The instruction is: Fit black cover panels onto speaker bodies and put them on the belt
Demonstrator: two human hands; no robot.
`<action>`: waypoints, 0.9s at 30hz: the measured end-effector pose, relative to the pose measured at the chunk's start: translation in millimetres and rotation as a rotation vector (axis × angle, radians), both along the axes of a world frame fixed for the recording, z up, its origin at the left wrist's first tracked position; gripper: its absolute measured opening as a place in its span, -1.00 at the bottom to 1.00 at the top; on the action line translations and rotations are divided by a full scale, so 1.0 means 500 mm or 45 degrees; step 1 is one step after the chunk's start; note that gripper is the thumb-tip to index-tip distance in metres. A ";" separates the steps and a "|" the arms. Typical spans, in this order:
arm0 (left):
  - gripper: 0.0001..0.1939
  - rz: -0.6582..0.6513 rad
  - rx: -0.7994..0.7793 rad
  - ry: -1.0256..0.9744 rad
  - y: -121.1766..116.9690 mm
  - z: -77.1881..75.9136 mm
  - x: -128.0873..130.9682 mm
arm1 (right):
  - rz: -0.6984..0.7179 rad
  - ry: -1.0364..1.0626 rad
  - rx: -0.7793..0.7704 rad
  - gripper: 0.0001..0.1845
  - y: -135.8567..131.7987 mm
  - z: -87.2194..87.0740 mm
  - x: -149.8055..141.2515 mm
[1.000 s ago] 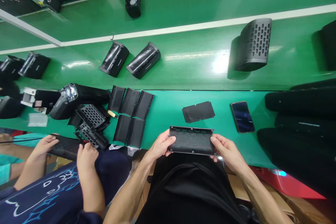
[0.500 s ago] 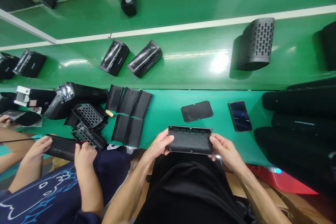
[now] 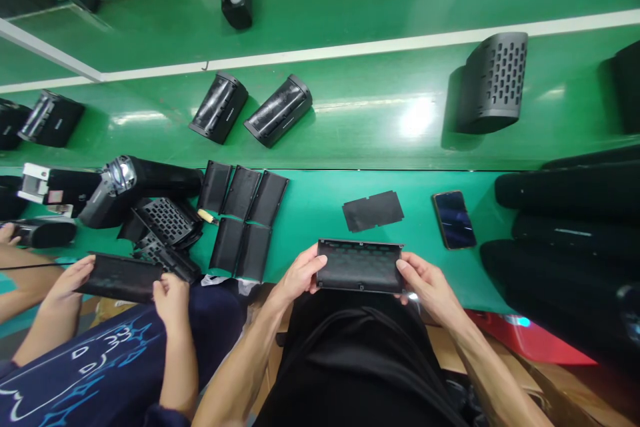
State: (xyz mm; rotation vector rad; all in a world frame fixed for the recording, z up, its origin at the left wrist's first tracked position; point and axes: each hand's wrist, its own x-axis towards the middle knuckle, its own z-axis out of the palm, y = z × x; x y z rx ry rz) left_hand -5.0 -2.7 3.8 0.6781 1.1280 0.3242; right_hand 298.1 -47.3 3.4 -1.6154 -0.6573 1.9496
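I hold a flat black rectangular panel [image 3: 359, 265] level over the near edge of the green bench [image 3: 315, 207]. My left hand [image 3: 299, 276] grips its left end, thumb on top. My right hand [image 3: 424, 283] grips its right end the same way. A thin black sheet [image 3: 373, 210] lies on the bench just beyond the panel. A dark phone [image 3: 453, 219] lies to the right of that sheet.
Several black curved covers [image 3: 243, 213] lie left of me beside perforated grilles [image 3: 167, 220]. Speaker bodies [image 3: 277, 110] and a tall grille housing [image 3: 493, 82] sit on the conveyor. Black fabric pieces [image 3: 565, 220] pile at right. A co-worker's hands [image 3: 170, 290] hold another panel at left.
The view has shifted slightly; my panel sits a little higher and more left in frame. The co-worker's right hand has slid along their panel. My grip is unchanged.
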 end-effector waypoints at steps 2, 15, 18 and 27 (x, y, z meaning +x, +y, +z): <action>-0.41 -0.002 0.002 0.000 0.001 0.002 0.000 | 0.005 -0.007 0.001 -0.53 -0.001 -0.001 0.000; -0.43 -0.022 0.030 -0.023 -0.003 -0.003 -0.004 | 0.048 -0.004 0.028 -0.56 -0.001 0.006 0.006; -0.45 -0.040 0.041 -0.032 -0.003 -0.004 -0.003 | 0.036 0.010 0.029 -0.54 0.000 0.006 0.005; -0.46 0.002 0.018 -0.004 -0.003 -0.009 -0.005 | 0.016 0.013 0.010 -0.58 0.000 0.001 -0.002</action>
